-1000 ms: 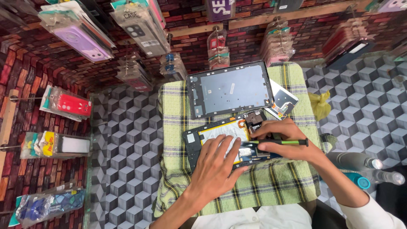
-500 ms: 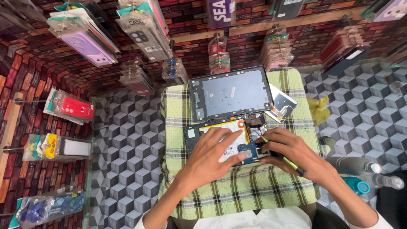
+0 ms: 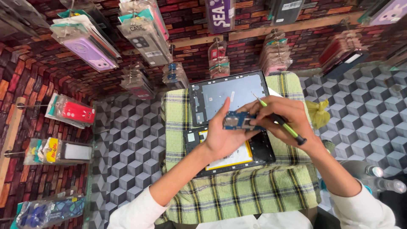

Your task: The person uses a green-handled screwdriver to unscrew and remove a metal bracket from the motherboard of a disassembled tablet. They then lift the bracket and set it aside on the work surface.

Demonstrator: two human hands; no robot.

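My left hand (image 3: pixel 222 135) is raised over an opened tablet body (image 3: pixel 258 152) and pinches the left end of a small blue circuit board (image 3: pixel 238 121). My right hand (image 3: pixel 283 118) supports the board's right end and holds a green-handled screwdriver (image 3: pixel 283 124) slanted across its fingers, tip pointing up-left. The tablet body lies on a green plaid cloth (image 3: pixel 241 191), its white and yellow battery (image 3: pixel 233 160) partly hidden under my left wrist. A separated grey back panel (image 3: pixel 229 95) lies flat just beyond it.
Packaged phone cases (image 3: pixel 87 44) hang from pegs along the brick-pattern wall at the top and left. A yellow cloth (image 3: pixel 317 113) sits to the right of the plaid cloth. Bottles (image 3: pixel 381 178) stand at the lower right on the cube-pattern surface.
The blue circuit board has come up out of the tablet body and now sits between both hands. The screwdriver tip swung from pointing down-right toward up-left.
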